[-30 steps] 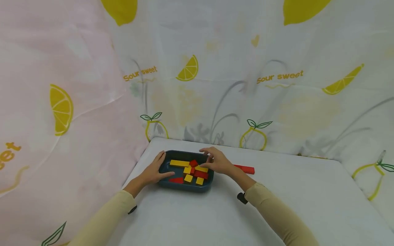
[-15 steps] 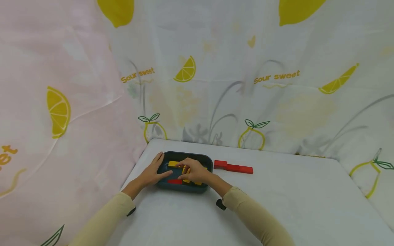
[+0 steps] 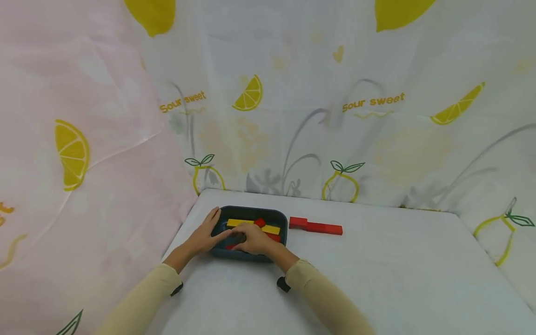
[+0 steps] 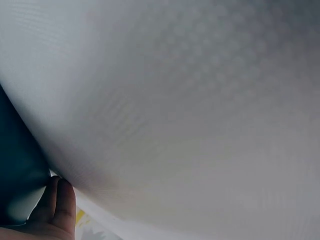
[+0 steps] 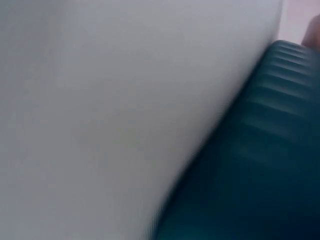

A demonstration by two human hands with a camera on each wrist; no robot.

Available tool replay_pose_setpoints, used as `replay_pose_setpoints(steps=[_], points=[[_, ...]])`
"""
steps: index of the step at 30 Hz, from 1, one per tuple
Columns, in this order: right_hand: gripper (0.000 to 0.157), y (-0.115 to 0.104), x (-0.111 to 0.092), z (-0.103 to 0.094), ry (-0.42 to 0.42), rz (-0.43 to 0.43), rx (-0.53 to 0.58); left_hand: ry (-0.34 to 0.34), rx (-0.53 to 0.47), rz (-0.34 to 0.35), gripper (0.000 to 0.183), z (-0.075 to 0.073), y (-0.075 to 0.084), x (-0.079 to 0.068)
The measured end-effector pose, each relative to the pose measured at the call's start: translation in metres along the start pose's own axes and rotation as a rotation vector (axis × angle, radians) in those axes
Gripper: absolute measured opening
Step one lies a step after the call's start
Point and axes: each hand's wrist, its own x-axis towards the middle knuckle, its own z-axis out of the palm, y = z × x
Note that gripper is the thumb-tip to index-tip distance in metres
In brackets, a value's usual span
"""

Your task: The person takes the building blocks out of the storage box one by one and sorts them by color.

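Note:
A dark blue dish (image 3: 274, 213) holds red and yellow blocks. My left hand (image 3: 201, 237) grips its left end, fingers along the outside and thumb over the inside; in the left wrist view, fingers (image 4: 62, 207) lie against the outer wall. My right hand (image 3: 253, 239) reaches over the front rim into the dish, thumb and forefinger spread apart. Near its thumb lies a red block (image 3: 230, 247), partly covered. Behind that hand are a long yellow block (image 3: 240, 223), a small red block (image 3: 260, 223), another yellow block (image 3: 271, 230) and a red block (image 3: 274, 237). Other blocks are hidden beneath the hand.
To the right of the dish, red blocks (image 3: 324, 228) lie in a row on the white table (image 3: 377, 270), with a thicker red block (image 3: 298, 223) at the left end. A lemon-print cloth (image 3: 293, 116) hangs behind the table and along the left.
My right hand has moved left and toward me across the dish, from its right side to the red block at the front left. My left hand stays at the left end.

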Motion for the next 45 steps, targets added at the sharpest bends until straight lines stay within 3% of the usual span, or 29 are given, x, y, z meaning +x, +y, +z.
replay_pose_setpoints(steps=[9, 18, 25, 31, 38, 45], points=[[0.040, -0.001, 0.005, 0.003, -0.069, 0.078, -0.049, 0.012, -0.005, 0.006, 0.092, -0.001, -0.002, -0.003], [0.035, 0.006, 0.004, 0.012, -0.167, 0.099, -0.364, 0.004, -0.031, -0.001, 0.090, 0.008, -0.002, -0.009], [0.035, 0.000, 0.007, 0.008, -0.177, 0.090, -0.435, 0.002, -0.028, -0.016, 0.090, 0.003, 0.000, -0.009], [0.030, -0.001, 0.006, 0.009, -0.183, 0.133, -0.462, 0.007, -0.029, -0.005, 0.089, 0.003, 0.003, -0.008], [0.030, 0.006, 0.006, 0.008, -0.129, 0.088, -0.463, 0.003, -0.035, 0.000, 0.083, 0.003, 0.003, -0.003], [0.036, 0.006, 0.008, 0.004, -0.066, 0.091, -0.363, 0.018, -0.098, 0.023, 0.075, -0.003, 0.005, -0.001]])
